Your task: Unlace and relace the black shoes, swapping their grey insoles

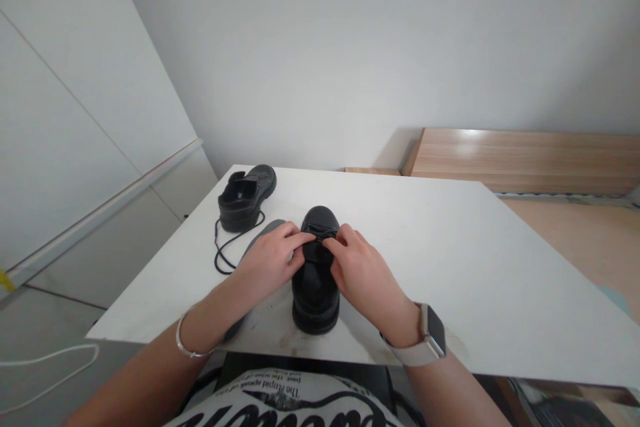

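A black lace-up shoe (315, 297) stands upright on the white table right in front of me, its toe pointing away. My left hand (275, 253) reaches in from the left, thumb and forefinger pinched at the lacing near the top of the shoe. From the other side my right hand (357, 263) pinches at the same lacing (320, 232). The fingertips of both hands nearly meet over the tongue. Dark lace on dark leather makes the exact strands hard to separate. Partly under my left hand and forearm lies a grey insole (274, 225).
A second black shoe (240, 210) stands at the far left of the white table (425, 267). A loose black shoelace (227, 255) curls beside it. Beyond the table's right edge are a wooden headboard (525, 153) and a bed. A white cable (60, 363) hangs at lower left.
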The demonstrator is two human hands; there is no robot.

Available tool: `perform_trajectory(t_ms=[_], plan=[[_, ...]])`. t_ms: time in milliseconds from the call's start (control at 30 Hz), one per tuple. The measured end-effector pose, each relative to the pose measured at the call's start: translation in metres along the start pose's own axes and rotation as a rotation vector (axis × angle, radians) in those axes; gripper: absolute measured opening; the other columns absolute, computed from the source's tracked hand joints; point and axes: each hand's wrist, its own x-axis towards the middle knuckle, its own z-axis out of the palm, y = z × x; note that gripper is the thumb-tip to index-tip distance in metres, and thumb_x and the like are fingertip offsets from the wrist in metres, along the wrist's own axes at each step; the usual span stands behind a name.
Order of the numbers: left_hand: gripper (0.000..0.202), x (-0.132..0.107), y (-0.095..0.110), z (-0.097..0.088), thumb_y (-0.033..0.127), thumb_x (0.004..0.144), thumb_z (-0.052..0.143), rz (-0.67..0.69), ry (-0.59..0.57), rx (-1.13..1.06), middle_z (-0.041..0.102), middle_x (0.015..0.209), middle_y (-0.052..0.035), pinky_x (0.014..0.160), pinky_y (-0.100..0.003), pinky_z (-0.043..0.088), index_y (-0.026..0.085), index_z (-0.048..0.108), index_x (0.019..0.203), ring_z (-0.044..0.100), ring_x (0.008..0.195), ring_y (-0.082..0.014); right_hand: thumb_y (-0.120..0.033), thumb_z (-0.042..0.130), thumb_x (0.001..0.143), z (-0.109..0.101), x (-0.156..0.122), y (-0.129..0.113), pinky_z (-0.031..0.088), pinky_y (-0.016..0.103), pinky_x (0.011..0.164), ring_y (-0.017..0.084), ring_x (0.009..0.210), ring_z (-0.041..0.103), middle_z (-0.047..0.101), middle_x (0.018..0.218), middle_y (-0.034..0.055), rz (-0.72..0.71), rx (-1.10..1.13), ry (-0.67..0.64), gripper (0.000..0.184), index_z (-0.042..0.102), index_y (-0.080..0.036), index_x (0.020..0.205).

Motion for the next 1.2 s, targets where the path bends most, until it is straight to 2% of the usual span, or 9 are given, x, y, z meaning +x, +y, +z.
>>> perform_trajectory(t_ms=[200, 300, 467, 567, 667, 800, 900, 1033, 1200], plan=[[0.019, 0.001, -0.004, 0.002, 0.016, 0.093, 0.056, 0.004, 0.017, -0.031, 0.065, 0.091, -0.0038, 0.075, -0.030, 0.054, 0.019, 0.073, 0.099, 0.064, 0.080, -0.0169, -0.003, 0.051, 0.091, 0.004, 0.003, 0.001, 0.047, 0.032, 0.066, 0.019, 0.075, 0.056, 0.058, 0.094, 0.0094, 0.069, -0.011, 0.051, 0.019, 0.063, -0.017, 0.090], [0.018, 0.005, 0.001, -0.002, 0.022, 0.096, 0.057, 0.017, 0.121, -0.104, 0.066, 0.093, -0.0047, 0.076, -0.031, 0.053, 0.020, 0.075, 0.095, 0.064, 0.083, -0.0175, -0.006, 0.054, 0.092, 0.000, 0.006, 0.003, 0.046, 0.032, 0.065, 0.019, 0.076, 0.057, 0.060, 0.093, 0.0087, 0.068, 0.024, 0.091, 0.018, 0.065, -0.018, 0.084], [0.020, 0.018, 0.012, -0.020, 0.029, 0.098, 0.055, -0.092, 0.368, -0.500, 0.073, 0.095, -0.0057, 0.085, -0.030, 0.054, 0.018, 0.071, 0.093, 0.068, 0.090, -0.0175, -0.009, 0.057, 0.094, -0.026, 0.012, 0.001, 0.050, 0.029, 0.073, 0.017, 0.084, 0.062, 0.066, 0.091, 0.0043, 0.010, 0.425, 0.452, 0.015, 0.067, -0.019, 0.089], [0.023, 0.026, 0.013, -0.019, 0.035, 0.099, 0.053, -0.220, 0.350, -0.792, 0.073, 0.079, -0.0032, 0.074, -0.027, 0.056, 0.017, 0.064, 0.089, 0.070, 0.075, -0.0157, -0.009, 0.060, 0.092, -0.036, 0.016, -0.002, 0.050, 0.028, 0.072, 0.015, 0.081, 0.062, 0.067, 0.086, 0.0020, 0.019, 0.555, 0.616, 0.014, 0.068, -0.019, 0.087], [0.017, 0.032, 0.012, -0.008, 0.035, 0.094, 0.060, -0.268, 0.256, -0.980, 0.064, 0.060, 0.0035, 0.056, -0.022, 0.051, 0.017, 0.062, 0.093, 0.061, 0.053, -0.0112, -0.008, 0.062, 0.091, -0.034, 0.019, -0.005, 0.049, 0.027, 0.071, 0.014, 0.079, 0.062, 0.068, 0.085, 0.0012, -0.004, 0.623, 0.606, 0.014, 0.069, -0.019, 0.086], [0.018, 0.037, 0.015, 0.002, 0.027, 0.083, 0.071, -0.247, 0.098, -1.076, 0.064, 0.062, 0.0036, 0.052, -0.019, 0.048, 0.017, 0.066, 0.096, 0.058, 0.052, -0.0097, -0.008, 0.065, 0.088, -0.029, 0.022, -0.008, 0.049, 0.028, 0.072, 0.014, 0.080, 0.060, 0.067, 0.084, 0.0010, -0.039, 0.668, 0.580, 0.013, 0.070, -0.019, 0.085], [0.010, 0.038, 0.019, 0.000, 0.024, 0.085, 0.067, -0.179, 0.077, -1.005, 0.066, 0.067, 0.0006, 0.056, -0.020, 0.048, 0.015, 0.070, 0.087, 0.059, 0.057, -0.0099, -0.009, 0.067, 0.087, -0.029, 0.022, -0.010, 0.048, 0.030, 0.077, 0.016, 0.084, 0.060, 0.066, 0.085, 0.0013, -0.063, 0.692, 0.530, 0.012, 0.071, -0.020, 0.084], [0.015, 0.034, 0.021, -0.009, 0.025, 0.089, 0.065, -0.090, 0.096, -0.904, 0.070, 0.075, -0.0037, 0.066, -0.023, 0.052, 0.014, 0.072, 0.083, 0.065, 0.070, -0.0137, -0.018, 0.066, 0.091, -0.026, 0.020, -0.007, 0.049, 0.030, 0.079, 0.016, 0.089, 0.061, 0.066, 0.093, 0.0032, -0.072, 0.757, 0.502, 0.008, 0.073, -0.021, 0.090], [0.015, 0.027, 0.017, -0.024, 0.016, 0.093, 0.061, 0.154, 0.044, -0.623, 0.074, 0.091, -0.0057, 0.073, -0.023, 0.054, 0.017, 0.076, 0.096, 0.069, 0.083, -0.0149, -0.030, 0.050, 0.101, -0.009, 0.019, 0.008, 0.051, 0.031, 0.085, 0.016, 0.094, 0.067, 0.072, 0.100, 0.0051, 0.079, 0.976, 0.411, 0.024, 0.070, -0.020, 0.109]])
